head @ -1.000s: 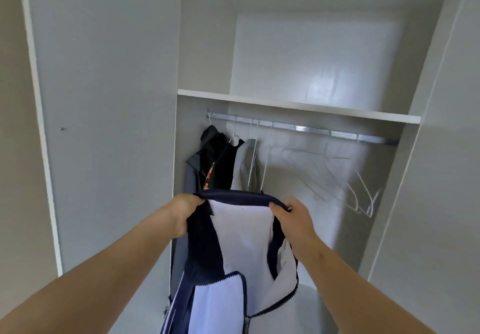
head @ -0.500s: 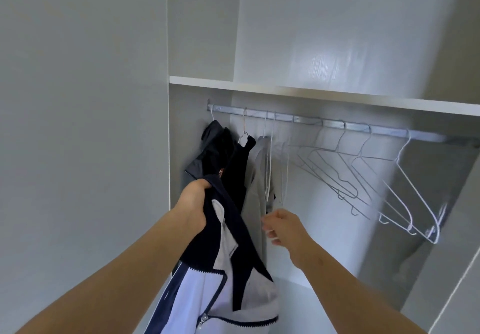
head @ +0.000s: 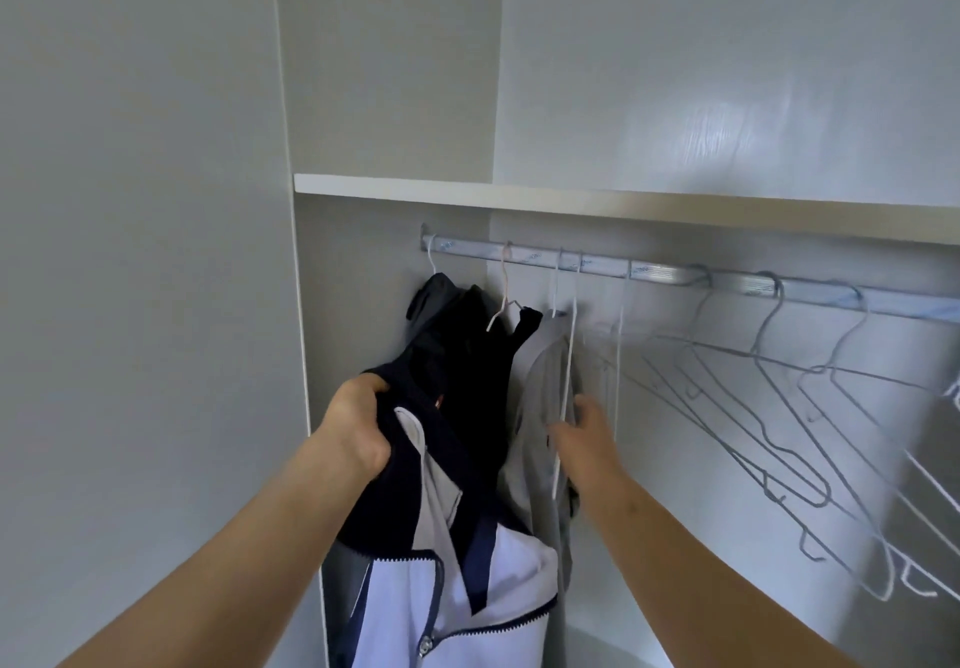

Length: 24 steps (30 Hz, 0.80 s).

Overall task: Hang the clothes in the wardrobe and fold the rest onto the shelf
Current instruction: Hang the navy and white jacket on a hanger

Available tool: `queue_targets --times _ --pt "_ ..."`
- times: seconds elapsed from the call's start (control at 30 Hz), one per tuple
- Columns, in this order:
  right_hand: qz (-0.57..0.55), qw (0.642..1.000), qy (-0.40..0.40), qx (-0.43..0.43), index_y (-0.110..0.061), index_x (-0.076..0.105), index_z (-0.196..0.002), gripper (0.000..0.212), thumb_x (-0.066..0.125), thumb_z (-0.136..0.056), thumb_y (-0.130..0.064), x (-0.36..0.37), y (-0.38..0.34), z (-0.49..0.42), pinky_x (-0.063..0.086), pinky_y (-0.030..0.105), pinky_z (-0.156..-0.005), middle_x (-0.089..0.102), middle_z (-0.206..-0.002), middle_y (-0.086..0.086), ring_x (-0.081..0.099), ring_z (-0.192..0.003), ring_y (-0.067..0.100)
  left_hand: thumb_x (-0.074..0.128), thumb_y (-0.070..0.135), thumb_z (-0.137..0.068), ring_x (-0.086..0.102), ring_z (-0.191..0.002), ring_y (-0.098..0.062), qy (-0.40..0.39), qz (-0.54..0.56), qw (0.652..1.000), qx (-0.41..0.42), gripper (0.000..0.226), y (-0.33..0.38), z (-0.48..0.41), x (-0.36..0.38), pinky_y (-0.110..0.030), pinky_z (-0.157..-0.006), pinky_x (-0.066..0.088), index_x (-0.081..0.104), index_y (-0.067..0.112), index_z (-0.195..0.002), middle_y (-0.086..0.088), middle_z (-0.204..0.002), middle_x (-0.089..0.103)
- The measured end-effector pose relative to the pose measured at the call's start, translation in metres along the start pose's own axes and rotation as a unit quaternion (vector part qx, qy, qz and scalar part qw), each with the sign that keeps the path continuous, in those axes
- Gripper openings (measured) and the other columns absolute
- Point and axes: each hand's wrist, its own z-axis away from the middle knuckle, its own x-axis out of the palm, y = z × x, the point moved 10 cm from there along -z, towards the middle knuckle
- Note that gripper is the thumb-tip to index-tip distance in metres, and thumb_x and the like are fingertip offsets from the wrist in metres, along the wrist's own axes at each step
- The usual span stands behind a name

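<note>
jacket (head: pixel 467 579) in dark blue and white hangs from the left hand (head: pixel 358 428), which grips its collar below the rail (head: pixel 660 271), while the right hand (head: pixel 584 426) holds straight fingers at a white hanger (head: pixel 570 355) by the grey top (head: pixel 540 371).

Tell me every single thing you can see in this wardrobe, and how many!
shelf: one, white, across the wardrobe above the rail
rail: one, silver, just under the shelf
hung clothes: about three, dark grey, black and light grey, left end of the rail
empty wire hangers: several, too blurred to count, pale grey, right part of the rail
zip jacket: one, navy and white, hanging from the left hand
left hand: one, grips the jacket's navy collar
right hand: one, fingers out, reaching at a white hanger beside the grey garment
</note>
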Motion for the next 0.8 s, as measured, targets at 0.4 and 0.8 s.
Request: queue_targets --times 0.4,0.8 --pt "-0.123 0.988 -0.03 0.085 -0.014 0.046 -0.09 0.016 0.036 -0.09 -0.001 0.008 0.016 -0.061 0.027 0.018 -0.034 0.038 -0.061 0.005 0.032 -0.043 0.013 0.028 0.008 -0.101 0.048 -0.122 -0.027 0.012 0.024 0.999 -0.041 0.038 -0.012 -0.049 0.035 -0.03 -0.092 0.04 0.041 -0.005 -0.134 -0.02 -0.132 0.05" --pt "-0.146 0.988 0.02 0.045 -0.015 0.044 -0.073 0.024 0.038 -0.094 -0.007 -0.01 -0.027 -0.065 0.019 0.016 -0.034 0.03 -0.054 0.001 0.025 -0.04 0.011 0.028 0.004 -0.1 0.037 -0.133 -0.027 0.011 0.018 0.999 -0.029 0.037 0.002 -0.069 0.035 -0.024 -0.101 0.034 0.038 -0.009 -0.134 -0.02 -0.144 0.038"
